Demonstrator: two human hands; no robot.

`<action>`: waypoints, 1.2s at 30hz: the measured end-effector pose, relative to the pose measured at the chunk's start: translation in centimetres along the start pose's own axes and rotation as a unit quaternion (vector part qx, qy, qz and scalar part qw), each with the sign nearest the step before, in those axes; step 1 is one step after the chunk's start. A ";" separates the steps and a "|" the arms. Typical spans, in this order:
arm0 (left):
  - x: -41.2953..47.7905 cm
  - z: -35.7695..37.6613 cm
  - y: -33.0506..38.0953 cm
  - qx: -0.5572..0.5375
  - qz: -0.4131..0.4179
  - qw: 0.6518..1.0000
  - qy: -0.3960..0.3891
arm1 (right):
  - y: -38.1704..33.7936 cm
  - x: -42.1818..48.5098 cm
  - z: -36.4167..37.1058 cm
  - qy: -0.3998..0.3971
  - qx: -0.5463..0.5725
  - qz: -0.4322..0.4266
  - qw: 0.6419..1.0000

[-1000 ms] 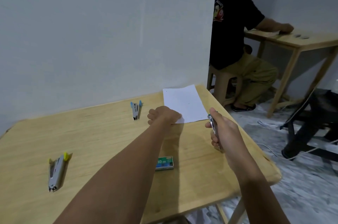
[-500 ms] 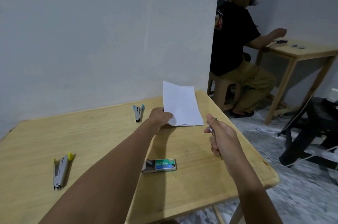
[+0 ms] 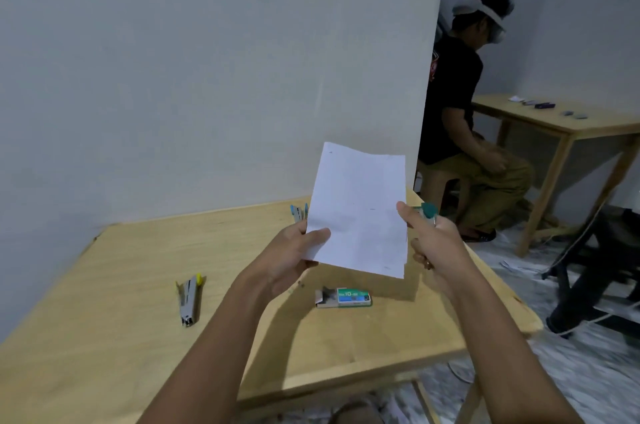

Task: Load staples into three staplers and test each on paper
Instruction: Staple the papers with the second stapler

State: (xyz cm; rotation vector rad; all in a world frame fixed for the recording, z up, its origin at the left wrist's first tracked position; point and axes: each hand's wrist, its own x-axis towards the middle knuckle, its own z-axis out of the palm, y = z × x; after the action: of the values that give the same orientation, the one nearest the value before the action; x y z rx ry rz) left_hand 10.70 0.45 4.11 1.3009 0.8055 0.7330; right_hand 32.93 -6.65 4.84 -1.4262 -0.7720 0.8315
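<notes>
We see a plain white paper sheet [image 3: 360, 212], a teal-capped silver stapler [image 3: 428, 209], a yellow-tipped grey metal stapler [image 3: 188, 299] and a green cardboard staple box [image 3: 349, 297].

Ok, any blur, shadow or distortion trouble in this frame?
Head view: dim, even light; the paper casts a soft shadow on the table beside the staple box; the floor at lower right is smeared with blur; the wall corner leans, as wide-angle lenses do.

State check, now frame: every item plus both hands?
paper sheet: held above table, left hand pinches it
teal-tipped stapler: gripped by right hand
yellow-tipped stapler: lying on table, untouched
blue-tipped stapler: on table, partly behind paper sheet
staple box: on table, tray slid out
</notes>
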 end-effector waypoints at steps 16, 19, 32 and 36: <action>-8.7 -3.9 3.3 0.015 0.094 0.994 0.057 | -1.4 -5.5 4.3 -0.134 -0.013 -0.115 0.984; -9.1 -3.9 3.4 0.014 0.094 0.994 0.048 | -1.7 -6.0 4.6 -0.125 -0.017 -0.128 0.984; -10.0 -3.8 3.2 -0.016 0.062 0.995 0.071 | -0.8 -6.6 5.6 -0.150 0.089 -0.022 0.984; -9.9 -3.9 2.9 0.007 0.074 0.994 0.076 | -0.7 -7.2 5.9 -0.129 0.127 -0.002 0.983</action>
State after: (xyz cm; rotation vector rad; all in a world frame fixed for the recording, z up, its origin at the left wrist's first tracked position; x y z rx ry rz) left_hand 2.04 -5.40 7.58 1.3397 0.8442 0.9543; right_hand 24.16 -9.76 5.89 -1.1014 -0.8305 1.0858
